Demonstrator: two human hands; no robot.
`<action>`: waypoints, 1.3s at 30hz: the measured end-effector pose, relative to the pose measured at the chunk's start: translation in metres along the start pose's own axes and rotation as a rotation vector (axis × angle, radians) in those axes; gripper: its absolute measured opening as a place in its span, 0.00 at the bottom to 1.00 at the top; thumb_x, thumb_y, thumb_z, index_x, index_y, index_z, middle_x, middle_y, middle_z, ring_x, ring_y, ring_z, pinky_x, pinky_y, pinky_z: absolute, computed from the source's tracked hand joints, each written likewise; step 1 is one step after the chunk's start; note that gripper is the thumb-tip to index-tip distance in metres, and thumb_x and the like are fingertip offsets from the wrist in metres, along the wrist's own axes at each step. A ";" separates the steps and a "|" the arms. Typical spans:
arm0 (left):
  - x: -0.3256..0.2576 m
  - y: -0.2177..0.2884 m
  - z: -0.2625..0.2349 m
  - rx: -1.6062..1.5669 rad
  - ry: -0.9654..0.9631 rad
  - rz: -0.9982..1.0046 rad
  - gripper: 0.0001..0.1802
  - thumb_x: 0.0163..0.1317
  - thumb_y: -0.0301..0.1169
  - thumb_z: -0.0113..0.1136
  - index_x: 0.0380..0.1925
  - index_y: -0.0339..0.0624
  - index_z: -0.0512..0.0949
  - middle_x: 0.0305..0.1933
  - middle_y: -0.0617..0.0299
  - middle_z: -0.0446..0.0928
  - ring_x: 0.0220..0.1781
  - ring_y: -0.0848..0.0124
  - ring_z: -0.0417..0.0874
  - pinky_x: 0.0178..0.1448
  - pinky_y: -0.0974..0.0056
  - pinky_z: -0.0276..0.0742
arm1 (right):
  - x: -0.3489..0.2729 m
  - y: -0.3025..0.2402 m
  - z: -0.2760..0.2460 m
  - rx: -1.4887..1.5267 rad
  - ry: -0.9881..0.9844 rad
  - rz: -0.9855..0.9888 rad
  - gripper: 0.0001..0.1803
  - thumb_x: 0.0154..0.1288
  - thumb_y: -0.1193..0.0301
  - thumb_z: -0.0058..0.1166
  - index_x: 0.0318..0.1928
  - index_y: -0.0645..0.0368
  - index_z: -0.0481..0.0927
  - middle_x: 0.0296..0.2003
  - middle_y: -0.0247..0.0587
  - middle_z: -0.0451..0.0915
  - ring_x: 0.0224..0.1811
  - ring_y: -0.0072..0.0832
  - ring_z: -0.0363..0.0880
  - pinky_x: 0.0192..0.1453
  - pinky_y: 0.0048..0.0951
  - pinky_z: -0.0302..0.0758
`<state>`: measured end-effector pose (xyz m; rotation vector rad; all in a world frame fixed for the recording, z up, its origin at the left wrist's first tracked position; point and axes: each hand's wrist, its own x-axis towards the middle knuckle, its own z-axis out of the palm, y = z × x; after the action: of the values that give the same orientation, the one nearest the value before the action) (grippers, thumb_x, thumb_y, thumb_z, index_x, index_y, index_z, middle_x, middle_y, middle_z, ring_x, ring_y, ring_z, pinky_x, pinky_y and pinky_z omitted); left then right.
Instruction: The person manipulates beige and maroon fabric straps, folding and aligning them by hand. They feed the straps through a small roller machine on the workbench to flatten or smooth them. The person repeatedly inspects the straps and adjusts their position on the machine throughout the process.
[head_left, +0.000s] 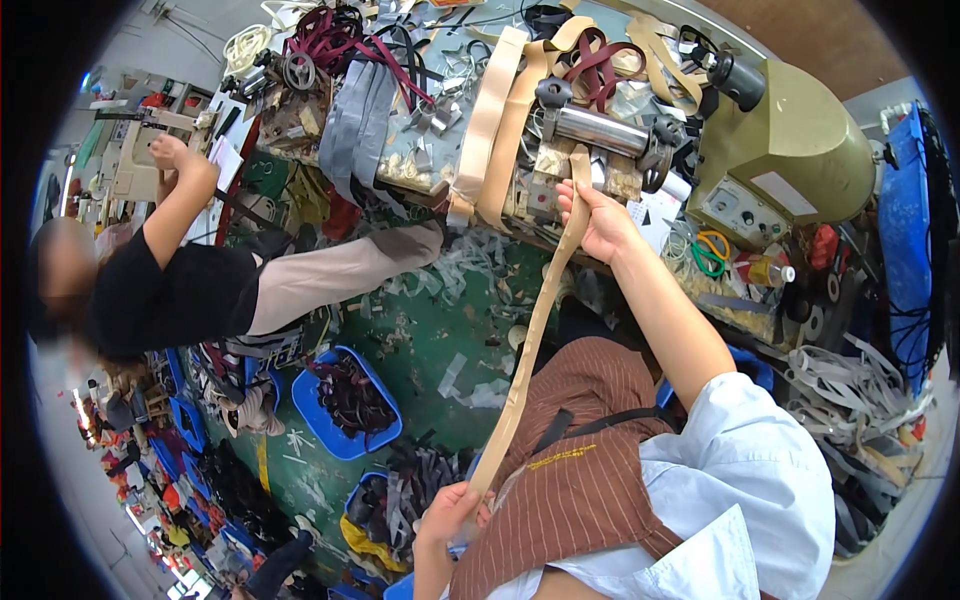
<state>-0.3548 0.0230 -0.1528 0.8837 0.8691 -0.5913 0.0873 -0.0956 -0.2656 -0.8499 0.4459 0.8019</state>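
A long tan strap (527, 365) with small notches or marks along one edge runs slantwise across my front. My left hand (452, 512), low and close to my apron, is closed around its lower end. Farther up, my right hand (600, 222) pinches the strap between thumb and fingers, just before the olive-green machine (790, 140). Beyond that hand the strap's upper end (580, 160) reaches up to the machine's shiny metal cylinder (600, 131); whether it touches the cylinder I cannot tell. Wide beige straps (490, 120) hang over the bench edge left of the cylinder.
Grey straps (355, 125) and dark red straps (335, 40) lie farther left on the bench. Green-handled scissors (708, 258) and a small bottle (770, 272) are right of my right hand. A blue basket (345, 400) stands on the littered green floor (430, 340). A co-worker (180, 300) works at left.
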 end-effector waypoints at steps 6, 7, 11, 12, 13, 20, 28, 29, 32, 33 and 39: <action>-0.014 -0.013 -0.016 0.026 -0.042 0.029 0.15 0.67 0.33 0.46 0.41 0.30 0.74 0.25 0.58 0.77 0.25 0.74 0.78 0.33 0.69 0.76 | -0.013 0.016 0.005 0.089 -0.001 -0.053 0.16 0.71 0.67 0.39 0.51 0.64 0.70 0.45 0.41 0.77 0.39 0.25 0.77 0.41 0.26 0.75; -0.015 -0.015 -0.019 0.037 -0.037 0.037 0.15 0.67 0.33 0.46 0.42 0.30 0.74 0.25 0.58 0.78 0.25 0.74 0.79 0.33 0.69 0.76 | -0.015 0.019 0.004 0.097 -0.003 -0.057 0.16 0.71 0.67 0.39 0.51 0.64 0.70 0.45 0.41 0.77 0.39 0.25 0.77 0.41 0.26 0.74; -0.018 -0.025 -0.027 0.054 -0.048 0.080 0.16 0.67 0.34 0.46 0.42 0.30 0.74 0.26 0.58 0.78 0.25 0.73 0.79 0.33 0.70 0.76 | -0.015 0.026 0.001 0.106 -0.008 -0.078 0.16 0.70 0.66 0.40 0.51 0.64 0.70 0.45 0.41 0.77 0.40 0.25 0.77 0.41 0.26 0.74; -0.019 -0.026 -0.028 0.061 -0.050 0.078 0.16 0.67 0.35 0.46 0.42 0.30 0.74 0.25 0.58 0.78 0.25 0.74 0.79 0.33 0.70 0.76 | -0.016 0.025 0.001 0.097 -0.004 -0.082 0.16 0.70 0.66 0.40 0.51 0.64 0.70 0.45 0.41 0.77 0.40 0.25 0.77 0.41 0.26 0.74; -0.018 -0.027 -0.026 0.068 -0.053 0.076 0.16 0.67 0.35 0.46 0.41 0.31 0.74 0.25 0.59 0.78 0.25 0.74 0.78 0.33 0.70 0.75 | -0.017 0.022 0.000 0.072 -0.013 -0.101 0.16 0.70 0.66 0.40 0.51 0.64 0.70 0.46 0.41 0.77 0.40 0.25 0.77 0.41 0.26 0.74; -0.014 -0.047 -0.017 -0.001 0.018 0.099 0.16 0.68 0.37 0.45 0.40 0.34 0.75 0.23 0.64 0.74 0.24 0.78 0.73 0.31 0.73 0.69 | -0.034 0.011 -0.027 -0.017 -0.007 -0.131 0.17 0.70 0.63 0.42 0.52 0.60 0.71 0.43 0.38 0.77 0.36 0.21 0.75 0.40 0.24 0.73; 0.007 -0.029 -0.001 -0.041 0.057 0.048 0.15 0.68 0.37 0.46 0.38 0.36 0.76 0.22 0.67 0.73 0.24 0.81 0.71 0.30 0.75 0.65 | -0.026 -0.002 -0.019 0.005 -0.095 -0.070 0.15 0.68 0.63 0.45 0.49 0.56 0.73 0.34 0.29 0.78 0.30 0.18 0.76 0.34 0.23 0.75; 0.008 -0.030 -0.001 -0.077 0.065 0.015 0.15 0.67 0.37 0.46 0.38 0.36 0.76 0.23 0.68 0.73 0.23 0.81 0.70 0.29 0.76 0.65 | -0.023 -0.001 -0.019 0.005 -0.084 -0.032 0.15 0.68 0.63 0.45 0.49 0.56 0.73 0.34 0.29 0.78 0.31 0.18 0.76 0.34 0.23 0.75; 0.013 -0.038 -0.001 -0.148 0.089 -0.058 0.15 0.67 0.38 0.47 0.38 0.37 0.77 0.23 0.69 0.73 0.22 0.82 0.69 0.28 0.77 0.63 | -0.009 -0.001 -0.016 0.115 -0.069 0.029 0.15 0.69 0.63 0.44 0.50 0.58 0.72 0.36 0.30 0.78 0.31 0.18 0.76 0.36 0.24 0.75; 0.013 -0.037 0.000 -0.144 0.095 -0.064 0.15 0.67 0.38 0.47 0.38 0.37 0.77 0.23 0.69 0.73 0.22 0.82 0.69 0.27 0.77 0.62 | -0.005 -0.001 -0.018 0.117 -0.050 0.034 0.15 0.69 0.64 0.44 0.50 0.58 0.72 0.36 0.31 0.78 0.32 0.18 0.76 0.36 0.24 0.75; 0.017 -0.025 0.017 -0.174 0.099 -0.097 0.15 0.67 0.38 0.47 0.37 0.38 0.77 0.23 0.71 0.73 0.21 0.83 0.68 0.26 0.78 0.61 | 0.016 -0.015 -0.008 0.155 0.051 0.015 0.16 0.70 0.65 0.40 0.51 0.62 0.70 0.44 0.37 0.78 0.38 0.23 0.78 0.39 0.25 0.76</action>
<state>-0.3580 -0.0057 -0.1718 0.7206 1.0409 -0.5499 0.1086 -0.1006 -0.2733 -0.7247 0.5535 0.7505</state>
